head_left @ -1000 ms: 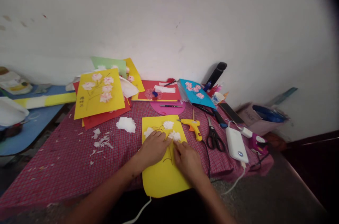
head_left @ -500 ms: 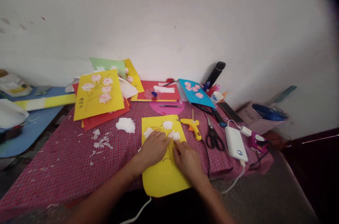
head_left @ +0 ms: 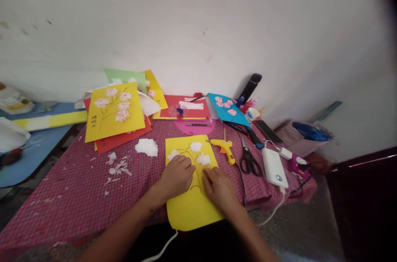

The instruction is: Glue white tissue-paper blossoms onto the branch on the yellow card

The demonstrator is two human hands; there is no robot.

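A yellow sheet (head_left: 190, 208) with drawn branches and three white tissue flowers lies at the table's front edge. My left hand (head_left: 176, 177) rests on its left part, fingers curled down beside the leftmost flower (head_left: 172, 154). My right hand (head_left: 218, 187) lies flat on the sheet's right part, fingertips just below the right flower (head_left: 203, 159). A third flower (head_left: 196, 146) sits near the sheet's top. Neither hand holds anything I can see.
A yellow glue gun (head_left: 226, 148), black scissors (head_left: 248, 160) and a white power bank (head_left: 273, 167) lie right of the sheet. White tissue (head_left: 146, 146) and scraps lie to the left. Finished coloured flower cards (head_left: 114, 109) are stacked at the back on the red checked cloth (head_left: 71, 187).
Both hands have drawn back slightly toward me, off the right flower that their fingertips were pressing; the flower now lies uncovered.
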